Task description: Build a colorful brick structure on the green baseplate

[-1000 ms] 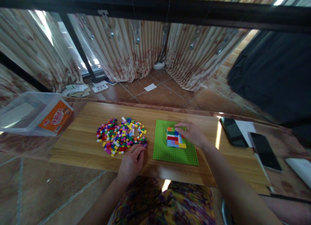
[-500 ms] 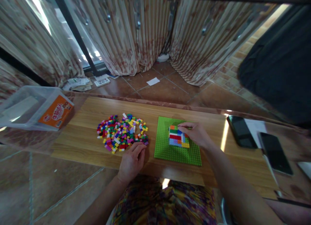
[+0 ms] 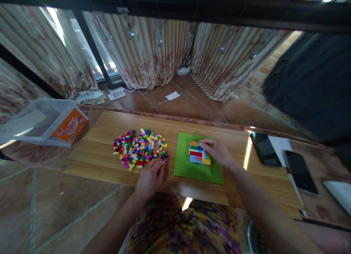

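A flat block of coloured toy bricks [image 3: 196, 153], with red, white, light blue, orange and yellow rows, sits on a green studded baseplate [image 3: 181, 166]. My right hand [image 3: 216, 149] reaches over the plate from the right, its thumb and fingers pinched on a small toy brick at the block's far right corner; the fingers mostly cover that brick. Left of the plate lies a loose pile of small mixed-colour bricks [image 3: 137, 148]. At the pile's near right edge rests my left hand [image 3: 152, 173], fingers curled. Whatever may be inside its fingers is hidden.
The wooden board [image 3: 93, 148] carries pile and plate. A clear plastic tub [image 3: 41, 126] with an orange label stands at the left end. Two dark phones [image 3: 265, 149] and white paper [image 3: 278, 148] lie to the right. Patterned curtains [image 3: 153, 56] hang beyond.
The view has tilted up slightly and shifted, so the scene sits a little differently. My right hand stays at the block's corner; my left hand stays by the pile.
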A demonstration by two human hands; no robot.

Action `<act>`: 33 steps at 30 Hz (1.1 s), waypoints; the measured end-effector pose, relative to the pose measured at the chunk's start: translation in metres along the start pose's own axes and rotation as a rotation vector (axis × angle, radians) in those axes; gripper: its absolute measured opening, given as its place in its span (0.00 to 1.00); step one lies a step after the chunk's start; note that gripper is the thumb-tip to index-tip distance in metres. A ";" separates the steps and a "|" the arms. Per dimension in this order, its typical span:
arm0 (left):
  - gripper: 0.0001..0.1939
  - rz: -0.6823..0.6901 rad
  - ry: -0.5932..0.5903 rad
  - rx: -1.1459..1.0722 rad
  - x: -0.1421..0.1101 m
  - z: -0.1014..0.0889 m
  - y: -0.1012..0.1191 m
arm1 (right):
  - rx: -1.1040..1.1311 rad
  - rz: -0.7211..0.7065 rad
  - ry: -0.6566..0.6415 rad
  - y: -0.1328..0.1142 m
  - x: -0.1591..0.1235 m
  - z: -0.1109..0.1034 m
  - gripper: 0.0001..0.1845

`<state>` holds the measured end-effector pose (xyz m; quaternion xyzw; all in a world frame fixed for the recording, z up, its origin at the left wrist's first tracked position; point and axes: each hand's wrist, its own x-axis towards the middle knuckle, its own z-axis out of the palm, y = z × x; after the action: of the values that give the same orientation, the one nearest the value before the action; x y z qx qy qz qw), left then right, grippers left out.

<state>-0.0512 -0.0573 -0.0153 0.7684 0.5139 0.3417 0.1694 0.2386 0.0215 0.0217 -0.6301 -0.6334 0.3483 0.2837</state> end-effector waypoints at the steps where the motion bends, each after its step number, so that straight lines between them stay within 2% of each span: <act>1: 0.09 0.000 0.000 0.000 0.000 0.000 0.000 | 0.010 -0.001 0.007 0.001 0.000 0.001 0.17; 18: 0.09 -0.007 -0.001 -0.012 0.000 0.002 -0.002 | -0.005 -0.061 0.186 0.009 -0.011 0.021 0.20; 25: 0.09 0.031 0.018 -0.005 0.000 0.001 -0.001 | -0.023 -0.086 0.127 0.009 -0.010 0.016 0.20; 33: 0.08 0.052 0.048 -0.011 -0.001 0.002 -0.001 | 0.056 -0.069 0.131 0.009 -0.005 0.007 0.25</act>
<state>-0.0512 -0.0575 -0.0174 0.7722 0.4957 0.3670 0.1525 0.2387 0.0153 0.0111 -0.6211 -0.6248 0.3137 0.3541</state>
